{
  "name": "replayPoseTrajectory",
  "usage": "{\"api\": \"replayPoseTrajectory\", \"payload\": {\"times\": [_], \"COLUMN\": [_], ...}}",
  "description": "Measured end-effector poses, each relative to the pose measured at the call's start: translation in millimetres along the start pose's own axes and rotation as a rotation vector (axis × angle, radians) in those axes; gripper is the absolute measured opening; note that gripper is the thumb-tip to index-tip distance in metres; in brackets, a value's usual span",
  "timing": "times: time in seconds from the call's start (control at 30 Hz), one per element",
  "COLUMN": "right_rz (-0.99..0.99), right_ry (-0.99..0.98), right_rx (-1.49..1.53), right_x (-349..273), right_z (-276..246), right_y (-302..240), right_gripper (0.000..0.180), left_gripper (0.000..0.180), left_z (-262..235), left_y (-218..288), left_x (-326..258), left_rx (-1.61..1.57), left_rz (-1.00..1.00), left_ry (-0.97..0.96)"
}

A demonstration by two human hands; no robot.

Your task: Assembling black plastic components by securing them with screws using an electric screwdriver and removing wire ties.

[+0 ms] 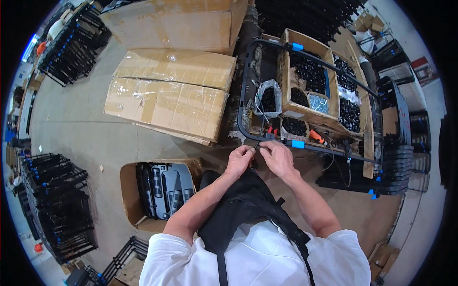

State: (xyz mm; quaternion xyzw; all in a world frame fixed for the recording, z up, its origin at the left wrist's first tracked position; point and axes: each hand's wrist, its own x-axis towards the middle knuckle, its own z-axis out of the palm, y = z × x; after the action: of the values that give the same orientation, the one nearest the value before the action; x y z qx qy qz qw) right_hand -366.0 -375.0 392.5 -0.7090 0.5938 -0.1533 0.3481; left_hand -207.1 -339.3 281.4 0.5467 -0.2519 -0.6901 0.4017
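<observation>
No lettering, label, number or sign is legible anywhere in this view.

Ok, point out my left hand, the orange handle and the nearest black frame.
Left hand (239,159), head view: its back.
Orange handle (316,136), head view: its middle.
Nearest black frame (243,89), head view: left bar.

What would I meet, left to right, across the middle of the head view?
Stacked black metal frames, open brown cardboard box of grey and black plastic parts, bare left hand, bare right hand, pile of rounded black frames.
</observation>
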Motion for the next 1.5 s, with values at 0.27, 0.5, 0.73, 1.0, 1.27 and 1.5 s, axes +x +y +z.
{"api": "replayPoseTrajectory", "payload": {"times": [0.27,0.5,0.73,1.0,1.27,1.5], "right_rz": [-0.417,-0.932,-0.706,-0.572,-0.575,-0.731], "right_ry": [-0.734,-0.494,-0.491,-0.295,-0.341,-0.383], "right_rx": [-0.913,-0.899,-0.763,-0.225,-0.098,-0.192], "right_x": [70.2,63.2,43.7,42.9,40.0,40.7], "right_z": [19.7,16.1,-13.3,-17.8,-14.0,-7.0], "right_y": [-23.8,-7.5,-4.0,8.0,6.0,8.5], "right_gripper": [0.024,0.019,0.018,0.014,0.015,0.014], "left_gripper": [0.023,0.021,0.019,0.02,0.012,0.012], "left_z": [0.0,2.5,-5.1,-18.4,-18.3,-13.8], "left_y": [-21.7,-32.4,-25.5,-9.4,3.2,-0.9], "left_x": [-14.3,-18.8,-17.2,-7.8,-18.7,-22.6], "left_rx": [0.341,0.204,-0.003,0.001,-0.051,-0.099], "left_rz": [0.473,0.45,0.229,0.247,0.139,0.121], "left_ry": [0.156,0.107,-0.025,-0.135,-0.168,-0.135]}}
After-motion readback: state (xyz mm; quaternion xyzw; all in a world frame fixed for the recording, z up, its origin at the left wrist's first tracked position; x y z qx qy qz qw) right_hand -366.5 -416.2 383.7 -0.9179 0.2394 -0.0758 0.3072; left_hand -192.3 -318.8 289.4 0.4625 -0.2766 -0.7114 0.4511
